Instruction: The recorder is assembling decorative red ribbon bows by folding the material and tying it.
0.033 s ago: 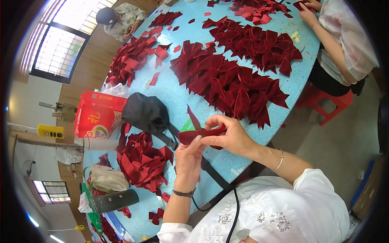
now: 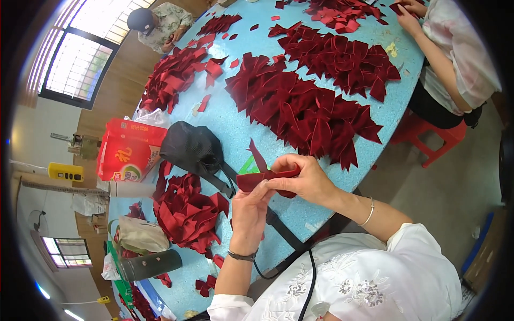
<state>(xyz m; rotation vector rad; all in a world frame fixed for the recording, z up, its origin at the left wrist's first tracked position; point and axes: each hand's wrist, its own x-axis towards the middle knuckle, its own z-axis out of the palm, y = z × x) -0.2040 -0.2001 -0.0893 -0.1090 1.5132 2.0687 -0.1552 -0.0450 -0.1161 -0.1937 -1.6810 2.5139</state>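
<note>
Between my two hands is a dark red velvet ribbon bow (image 2: 249, 182), with one pointed tail standing up from its middle. My left hand (image 2: 249, 209) grips its lower edge from below, thumb and fingers pressed together. From the right, my right hand (image 2: 306, 179) pinches the bow's right loop, thumb on the near side. Part of the bow is hidden behind my fingers. A large heap of finished-looking red bows (image 2: 300, 107) lies just beyond. Left of my left hand is a pile of loose red ribbon pieces (image 2: 187, 214).
A black bag (image 2: 191, 147) with a strap and a red package (image 2: 131, 150) stand on the blue table (image 2: 225, 120). Nearby are a dark green bottle (image 2: 152, 265) and a beige pouch (image 2: 142, 234). Two other people (image 2: 455, 53) sit around the table; a red stool (image 2: 428, 136) is at right.
</note>
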